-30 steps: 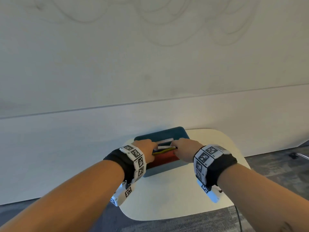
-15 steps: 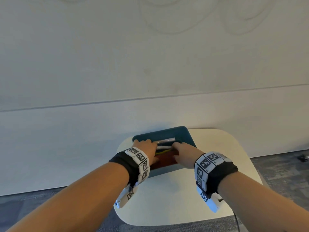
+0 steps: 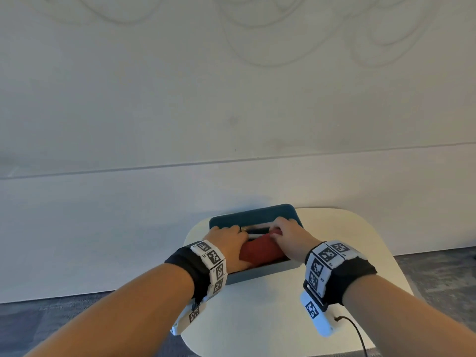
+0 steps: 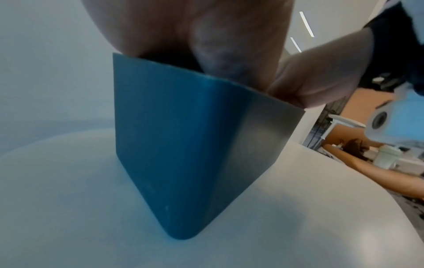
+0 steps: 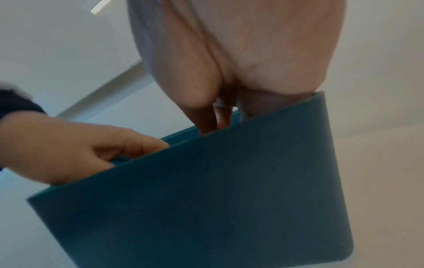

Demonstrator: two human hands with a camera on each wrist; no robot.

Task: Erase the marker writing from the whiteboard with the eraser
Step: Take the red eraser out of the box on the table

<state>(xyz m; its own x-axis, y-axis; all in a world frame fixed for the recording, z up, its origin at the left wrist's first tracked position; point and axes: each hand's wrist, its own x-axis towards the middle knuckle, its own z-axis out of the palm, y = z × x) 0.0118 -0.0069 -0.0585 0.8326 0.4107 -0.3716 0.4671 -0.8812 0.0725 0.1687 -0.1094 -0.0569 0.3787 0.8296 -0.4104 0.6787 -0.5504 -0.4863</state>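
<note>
Both hands are down in the blue bin on the table. Left hand and right hand curl onto the red eraser; real grip, can't tell. Markers at 12 o'clock of it, whiteboard beyond.

Both hands crowd the teal bin; bare table lies open in front; the wall blocks behind
</note>
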